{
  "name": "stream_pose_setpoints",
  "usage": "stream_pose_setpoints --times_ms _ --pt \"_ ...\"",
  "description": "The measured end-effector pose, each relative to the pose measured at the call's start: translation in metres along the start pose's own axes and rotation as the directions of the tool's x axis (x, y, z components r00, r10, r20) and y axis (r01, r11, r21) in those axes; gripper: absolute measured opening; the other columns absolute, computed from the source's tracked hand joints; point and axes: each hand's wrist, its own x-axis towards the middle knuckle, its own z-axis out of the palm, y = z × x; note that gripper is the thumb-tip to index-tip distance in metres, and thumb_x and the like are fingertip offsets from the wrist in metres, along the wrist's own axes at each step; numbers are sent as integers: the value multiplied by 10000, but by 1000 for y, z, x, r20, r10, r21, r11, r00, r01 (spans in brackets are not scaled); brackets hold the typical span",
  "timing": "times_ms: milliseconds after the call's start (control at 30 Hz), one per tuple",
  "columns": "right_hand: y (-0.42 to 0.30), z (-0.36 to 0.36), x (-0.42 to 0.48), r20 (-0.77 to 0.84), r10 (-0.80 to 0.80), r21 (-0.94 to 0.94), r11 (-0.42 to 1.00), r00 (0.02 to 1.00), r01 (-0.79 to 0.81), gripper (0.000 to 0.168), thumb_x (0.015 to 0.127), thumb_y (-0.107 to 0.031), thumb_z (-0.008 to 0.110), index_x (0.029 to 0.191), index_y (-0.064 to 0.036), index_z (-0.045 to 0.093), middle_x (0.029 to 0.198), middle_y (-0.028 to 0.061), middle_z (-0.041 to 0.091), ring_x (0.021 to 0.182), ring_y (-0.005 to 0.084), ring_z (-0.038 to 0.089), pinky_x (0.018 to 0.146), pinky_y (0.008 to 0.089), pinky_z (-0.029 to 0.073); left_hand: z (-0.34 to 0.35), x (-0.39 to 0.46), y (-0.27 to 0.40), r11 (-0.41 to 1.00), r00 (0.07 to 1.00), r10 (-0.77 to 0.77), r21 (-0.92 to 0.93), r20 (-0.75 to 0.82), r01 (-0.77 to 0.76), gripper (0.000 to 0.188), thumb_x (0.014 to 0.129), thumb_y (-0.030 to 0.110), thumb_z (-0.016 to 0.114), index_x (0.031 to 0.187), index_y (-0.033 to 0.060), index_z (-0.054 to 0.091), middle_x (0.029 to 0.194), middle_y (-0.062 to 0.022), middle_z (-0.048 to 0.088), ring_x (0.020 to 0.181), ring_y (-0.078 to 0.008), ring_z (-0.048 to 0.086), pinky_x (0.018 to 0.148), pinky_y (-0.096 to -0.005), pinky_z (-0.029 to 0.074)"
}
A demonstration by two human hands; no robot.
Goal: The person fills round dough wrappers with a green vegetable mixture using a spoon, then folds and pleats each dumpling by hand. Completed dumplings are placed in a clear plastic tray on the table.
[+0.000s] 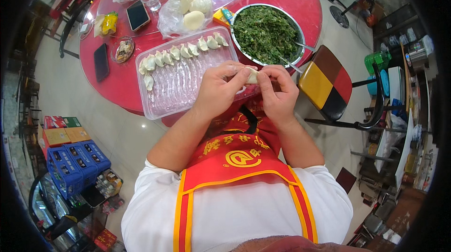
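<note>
Between the fingertips of both hands is a pale folded dumpling (252, 76). My left hand (222, 83) pinches its left side, and my right hand (278, 88) pinches the right side with thumb and forefinger. Partly behind my left hand lies a ribbed clear plastic tray (172, 93). Along its far edge stands a row of several pleated dumplings (175, 52), with one more dumpling (148, 82) below the row's left end. Just beyond my right hand is a steel bowl (243, 53) of chopped green filling (264, 33), with two metal utensil handles sticking out over its rim.
A plastic bag with several dough pieces (193, 20) lies behind the tray on the round red table (121, 91). Two phones, one dark (101, 62) and one light-edged (138, 16), a clear cup (152, 1) and a small dish (122, 50) are leftward. A patchwork chair (326, 82) stands at right.
</note>
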Motion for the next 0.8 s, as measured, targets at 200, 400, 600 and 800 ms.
stream_pose_setpoints --times_ms 200,400,600,800 --pt "13 4 -6 -59 170 366 920 984 -138 123 988 -76 720 1064 14 685 1039 42 691 918 118 658 773 247 546 7 -3 13 989 990 133 -53 -37 -135 188 960 62 721 1122 -19 771 1043 -63 693 950 -121 656 799 -264 534" --pt "15 2 -6 -73 248 519 837 966 -176 171 995 -99 715 1099 33 684 1038 86 704 832 139 690 721 273 595 -3 -7 20 904 965 263 354 -14 -241 276 891 48 792 1164 14 771 999 -66 701 873 -131 665 743 -275 533" --pt "10 8 -7 -98 222 485 862 970 -148 160 994 -90 715 1094 31 689 1033 75 700 845 138 686 729 276 597 -4 -6 13 882 952 301 397 -59 -255 199 891 59 799 1085 14 795 948 -80 720 779 -137 674 675 -273 527" --pt "17 2 -7 -57 199 404 901 978 -160 139 978 -79 731 1068 25 708 998 73 711 813 124 676 697 264 575 -4 -5 17 864 942 330 423 -68 -272 112 906 13 765 1011 -10 795 973 -94 732 741 -140 675 645 -260 522"
